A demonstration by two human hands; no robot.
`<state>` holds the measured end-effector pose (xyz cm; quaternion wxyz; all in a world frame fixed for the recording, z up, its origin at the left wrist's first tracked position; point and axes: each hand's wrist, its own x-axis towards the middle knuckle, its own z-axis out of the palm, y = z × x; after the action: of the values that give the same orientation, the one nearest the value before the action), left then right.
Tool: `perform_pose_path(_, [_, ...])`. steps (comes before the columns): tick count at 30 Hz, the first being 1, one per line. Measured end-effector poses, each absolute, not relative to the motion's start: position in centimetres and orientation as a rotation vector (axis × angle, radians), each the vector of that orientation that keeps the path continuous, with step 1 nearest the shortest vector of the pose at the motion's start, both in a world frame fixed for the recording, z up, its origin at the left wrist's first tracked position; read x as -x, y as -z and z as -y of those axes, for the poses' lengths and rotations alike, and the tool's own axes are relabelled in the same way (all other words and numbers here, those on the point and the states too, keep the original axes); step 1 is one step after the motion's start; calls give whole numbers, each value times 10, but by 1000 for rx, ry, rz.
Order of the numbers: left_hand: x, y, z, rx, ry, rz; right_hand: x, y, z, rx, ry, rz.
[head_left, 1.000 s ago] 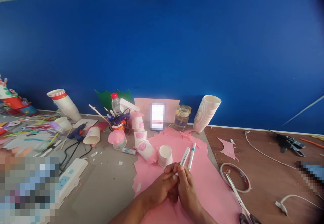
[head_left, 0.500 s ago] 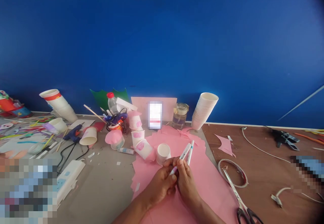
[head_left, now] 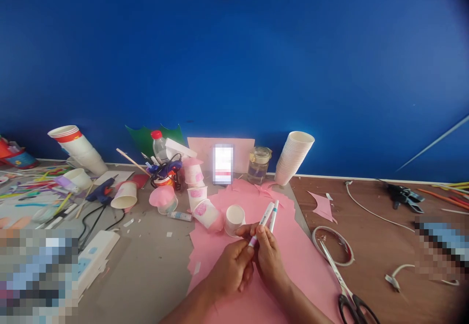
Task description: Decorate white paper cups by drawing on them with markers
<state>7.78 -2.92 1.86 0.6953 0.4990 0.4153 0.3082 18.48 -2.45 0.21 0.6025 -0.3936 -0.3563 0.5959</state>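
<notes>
My left hand [head_left: 232,265] and my right hand [head_left: 270,258] meet over pink paper [head_left: 300,250]. Between them is a white marker [head_left: 266,214] with a purple lower end. The fingers of my left hand are closed at that purple end, while my right hand grips the white barrel. A second white marker [head_left: 274,215] with a teal band shows just behind my right fingers; whether it is held or lying on the paper I cannot tell. Just beyond my left fingers stands a white paper cup [head_left: 235,219]. Beside it leans a cup with pink scribble [head_left: 205,215].
Open scissors [head_left: 342,280] and a tape roll [head_left: 333,246] lie at the right. A glass jar [head_left: 259,163] and a tall cup stack [head_left: 295,155] stand behind. To the left are a glue gun [head_left: 102,189] with its cable and a power strip [head_left: 97,255].
My head view has shifted slightly, moving the scene a little left and up. Both hands stay together on the marker, with only a small change in the left fingers.
</notes>
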Motion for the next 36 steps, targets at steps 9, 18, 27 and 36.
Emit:
perform_pose_path(9, [-60, -15, 34, -715, -227, -396, -217, -11, -14, 693, -1336, 461])
perform_pose_path(18, [-41, -12, 12, -721, -764, -257, -208, -3, -17, 637, -1488, 406])
perform_pose_path(27, [-23, -21, -15, -723, -1354, -828, -227, 0, -22, 720, -1291, 587])
perform_pose_path(36, [-32, -5, -7, -1495, -1308, -1414, -203, 7, 0, 1080, -860, 1427])
